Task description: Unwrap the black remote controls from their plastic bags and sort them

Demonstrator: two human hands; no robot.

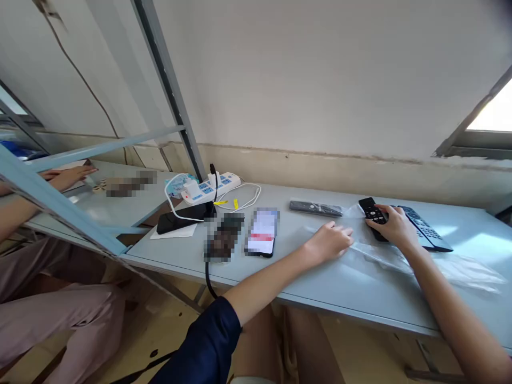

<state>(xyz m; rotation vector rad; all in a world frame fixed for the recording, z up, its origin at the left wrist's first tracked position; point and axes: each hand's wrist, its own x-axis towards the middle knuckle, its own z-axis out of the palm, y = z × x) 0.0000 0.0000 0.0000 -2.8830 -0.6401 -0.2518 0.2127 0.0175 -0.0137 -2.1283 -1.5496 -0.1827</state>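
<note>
Black remote (376, 214) is slanting toward the table's (340, 288) back edge, right hand (396, 226) pinching it, left hand (328, 244) curling, hold unclear.

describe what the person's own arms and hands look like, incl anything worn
The left arm wears a dark navy sleeve ending around the elbow; the left forearm is bare. The left hand and right hand show no gloves or watches. The right forearm is bare too.
</note>
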